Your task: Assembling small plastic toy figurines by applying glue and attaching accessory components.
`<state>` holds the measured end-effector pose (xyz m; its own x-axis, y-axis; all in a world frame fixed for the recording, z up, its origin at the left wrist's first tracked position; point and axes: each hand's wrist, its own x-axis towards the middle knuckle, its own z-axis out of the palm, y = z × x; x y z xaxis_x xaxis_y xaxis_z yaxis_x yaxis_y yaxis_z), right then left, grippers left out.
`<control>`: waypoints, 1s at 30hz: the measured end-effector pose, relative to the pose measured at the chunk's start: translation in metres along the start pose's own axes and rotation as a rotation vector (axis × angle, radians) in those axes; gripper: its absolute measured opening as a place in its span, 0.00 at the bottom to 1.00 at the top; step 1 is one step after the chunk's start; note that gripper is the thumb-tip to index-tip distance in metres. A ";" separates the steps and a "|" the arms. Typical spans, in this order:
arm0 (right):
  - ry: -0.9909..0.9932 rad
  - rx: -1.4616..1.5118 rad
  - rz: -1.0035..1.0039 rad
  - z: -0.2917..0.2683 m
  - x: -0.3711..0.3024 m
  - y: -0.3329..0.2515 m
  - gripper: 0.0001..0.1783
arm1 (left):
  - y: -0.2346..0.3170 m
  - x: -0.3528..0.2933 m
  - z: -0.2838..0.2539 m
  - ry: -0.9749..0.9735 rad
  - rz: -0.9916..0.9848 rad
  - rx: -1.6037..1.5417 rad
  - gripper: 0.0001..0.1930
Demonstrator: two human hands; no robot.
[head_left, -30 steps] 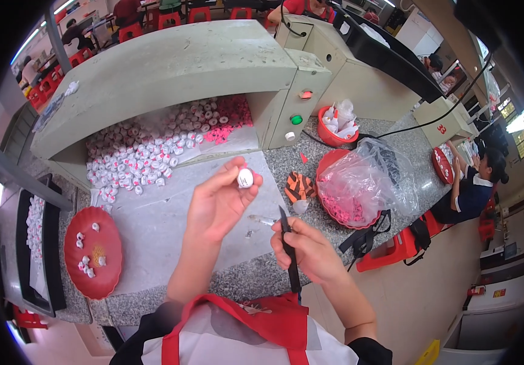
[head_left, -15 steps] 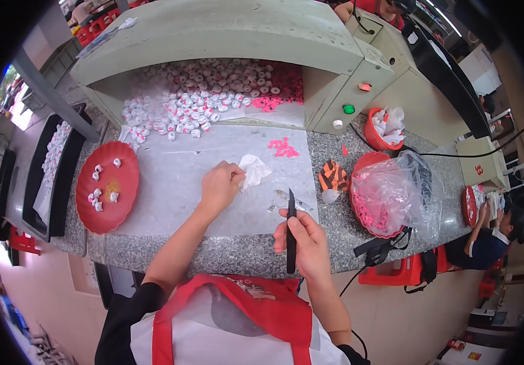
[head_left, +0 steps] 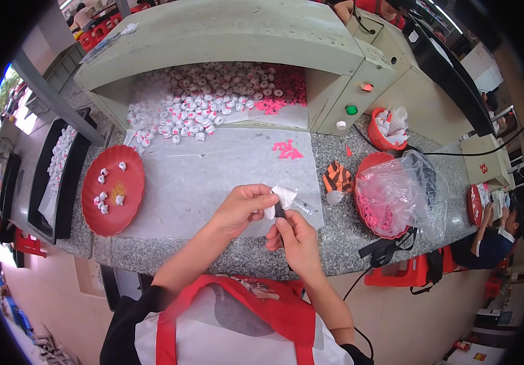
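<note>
Over the near edge of the white sheet (head_left: 177,176), my two hands meet. My left hand (head_left: 244,208) pinches a thin, crumpled white piece (head_left: 286,196), like tissue or cloth. In my right hand (head_left: 295,237) is a slim black pointed tool (head_left: 279,211), a knife or tweezers, its upper end against the white piece. The tip is hidden there. Small pink pieces (head_left: 287,150) lie in a patch farther back on the sheet. To the left, a red scalloped plate (head_left: 107,176) bears several small white balls with pink marks.
A grey-green machine (head_left: 213,42) arches over heaped white pieces (head_left: 195,109) at the back. On the right are a red bowl (head_left: 389,143), a plastic bag (head_left: 396,182) over a red dish of pink pieces, and an orange-black striped piece (head_left: 337,177). A black tray (head_left: 61,194) stands far left.
My left hand has come right and nearer with the white piece, lifting it off the sheet. My right hand has brought the black tool up against it. The view has shifted slightly.
</note>
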<state>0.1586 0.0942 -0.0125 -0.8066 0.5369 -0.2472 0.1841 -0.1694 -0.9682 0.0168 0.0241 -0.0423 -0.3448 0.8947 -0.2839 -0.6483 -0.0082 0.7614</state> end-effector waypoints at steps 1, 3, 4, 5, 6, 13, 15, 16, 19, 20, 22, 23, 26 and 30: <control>0.003 0.001 0.000 0.000 -0.002 -0.001 0.11 | -0.002 0.001 -0.004 -0.038 0.000 -0.028 0.09; -0.003 -0.074 -0.006 0.000 -0.005 -0.004 0.11 | 0.004 0.002 -0.011 0.045 0.086 -0.183 0.11; 0.004 -0.071 -0.006 -0.003 -0.005 -0.003 0.11 | 0.016 0.001 -0.018 0.172 0.176 -0.311 0.13; 0.059 -0.012 -0.008 -0.011 -0.008 -0.003 0.11 | 0.040 -0.004 -0.035 0.051 0.334 -0.344 0.15; 0.101 0.047 -0.009 -0.018 -0.008 -0.001 0.12 | 0.062 -0.010 -0.039 0.309 0.507 -0.310 0.16; 0.222 0.050 -0.159 -0.035 0.002 0.007 0.19 | 0.064 -0.026 -0.053 0.621 0.451 0.196 0.10; 0.132 0.278 -0.093 -0.037 -0.004 0.000 0.21 | 0.051 -0.027 -0.056 0.579 0.411 0.425 0.10; 0.022 0.503 -0.011 -0.038 -0.008 -0.003 0.22 | 0.046 -0.027 -0.052 0.571 0.411 0.449 0.09; -0.063 0.480 0.149 -0.029 -0.021 0.012 0.27 | 0.041 -0.029 -0.050 0.573 0.376 0.493 0.09; -0.146 0.367 0.183 -0.026 -0.027 0.015 0.27 | 0.039 -0.027 -0.054 0.569 0.390 0.503 0.09; -0.267 0.399 0.222 -0.022 -0.034 0.030 0.28 | 0.036 -0.022 -0.063 0.561 0.405 0.473 0.09; -0.241 0.390 0.184 -0.026 -0.031 0.024 0.28 | 0.034 -0.018 -0.061 0.519 0.428 0.473 0.09; -0.287 0.488 0.134 -0.035 -0.028 0.006 0.32 | 0.033 -0.015 -0.061 0.526 0.433 0.462 0.09; -0.275 0.215 -0.031 -0.035 -0.020 -0.049 0.38 | 0.023 -0.019 -0.085 0.519 0.433 0.493 0.10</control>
<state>0.1858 0.1206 0.0385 -0.9366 0.3065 -0.1698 0.0580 -0.3424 -0.9377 -0.0495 -0.0307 -0.0690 -0.8421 0.5371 -0.0478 -0.0568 -0.0002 0.9984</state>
